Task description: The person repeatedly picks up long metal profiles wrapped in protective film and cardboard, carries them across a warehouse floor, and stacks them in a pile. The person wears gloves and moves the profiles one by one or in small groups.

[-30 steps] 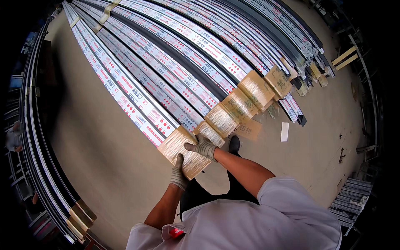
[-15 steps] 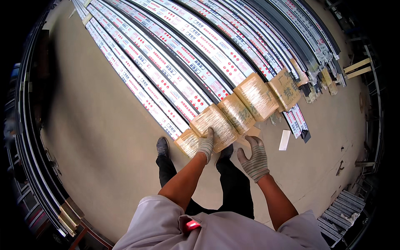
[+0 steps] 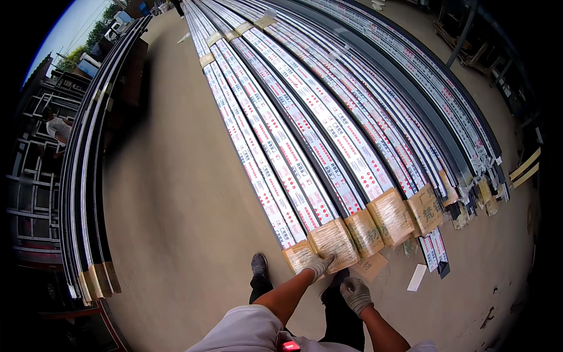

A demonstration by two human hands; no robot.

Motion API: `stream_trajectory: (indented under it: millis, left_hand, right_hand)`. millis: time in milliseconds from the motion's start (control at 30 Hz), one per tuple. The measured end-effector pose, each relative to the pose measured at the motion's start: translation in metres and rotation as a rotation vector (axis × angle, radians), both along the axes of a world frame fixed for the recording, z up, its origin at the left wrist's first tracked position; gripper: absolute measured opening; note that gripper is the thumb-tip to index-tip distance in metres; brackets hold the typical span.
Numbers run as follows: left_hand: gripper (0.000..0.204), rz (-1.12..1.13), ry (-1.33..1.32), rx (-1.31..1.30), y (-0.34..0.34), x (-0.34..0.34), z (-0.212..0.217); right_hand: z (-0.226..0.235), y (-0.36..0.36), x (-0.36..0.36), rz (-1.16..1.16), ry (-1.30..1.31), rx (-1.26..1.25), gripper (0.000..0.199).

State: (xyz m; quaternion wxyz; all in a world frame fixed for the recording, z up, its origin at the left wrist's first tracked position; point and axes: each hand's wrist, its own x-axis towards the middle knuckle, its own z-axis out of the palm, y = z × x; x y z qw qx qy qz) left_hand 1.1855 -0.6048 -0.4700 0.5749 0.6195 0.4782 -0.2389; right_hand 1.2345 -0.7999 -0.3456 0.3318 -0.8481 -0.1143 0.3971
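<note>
My gloved left hand [image 3: 319, 265] presses flat on the taped bundle end [image 3: 333, 244], right hand [image 3: 356, 293] loosely curled, empty; these long stiff profiles seem heavy, best gripped underneath the wrapping.

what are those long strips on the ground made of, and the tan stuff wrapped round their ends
The long strips look like metal profiles, probably aluminium, under glossy white protective film printed with red marks; dark bare edges show between them. The end wraps look like brown cardboard bound in shiny clear tape. The left hand, in a grey knit glove, rests on one wrap; the right hand hangs free.
</note>
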Motion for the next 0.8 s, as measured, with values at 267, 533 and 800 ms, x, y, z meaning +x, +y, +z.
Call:
stream_trajectory:
  millis: [267, 533, 800]
  left_hand:
    - [0.068, -0.364, -0.139, -0.091, 0.032, -0.060, 0.064]
    - [0.066, -0.241, -0.073, 0.063, 0.187, -0.209, 0.110]
    - [0.054, 0.257, 0.160, 0.232, 0.375, -0.423, 0.148]
  right_hand:
    - [-0.042, -0.073, -0.043, -0.387, 0.049, -0.169, 0.029]
    - [-0.038, 0.030, -0.133, -0.629, 0.315, -0.088, 0.018]
    - [0.008, 0.218, -0.190, 0.031, 0.197, 0.033, 0.032]
